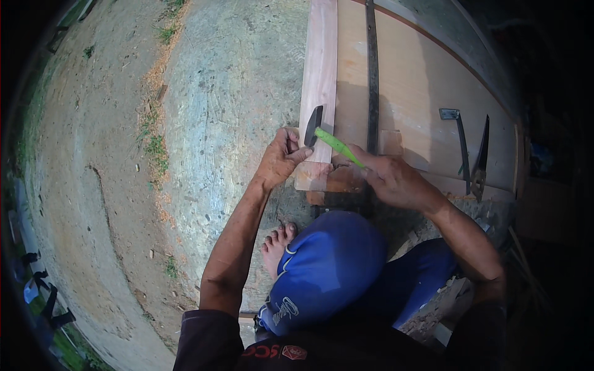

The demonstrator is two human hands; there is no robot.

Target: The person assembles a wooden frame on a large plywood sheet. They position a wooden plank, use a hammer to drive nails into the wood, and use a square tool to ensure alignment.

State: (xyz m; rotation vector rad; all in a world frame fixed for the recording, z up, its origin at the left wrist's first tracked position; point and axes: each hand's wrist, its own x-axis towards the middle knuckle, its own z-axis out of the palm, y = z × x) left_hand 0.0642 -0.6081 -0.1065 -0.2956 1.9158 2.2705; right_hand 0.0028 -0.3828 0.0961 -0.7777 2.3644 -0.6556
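Note:
My right hand (396,179) is wrapped round the green handle of a hammer (337,146). The hammer's dark head lies over the near end of a long, pale wooden board (320,62), close to its left edge. At that same edge, my left hand (281,161) has its thumb and fingers drawn together just beside the hammer head. Whatever sits between those fingers is too small or hidden to make out. Under the board's near end is a reddish-brown block (342,179).
A dark straight bar (372,74) runs alongside the board across a plywood sheet (427,74). On the right lie a dark-handled tool with a metal head (461,139) and a dark pointed tool (480,164). Concrete (229,80) spreads to the left; my bare foot (278,247) rests on it.

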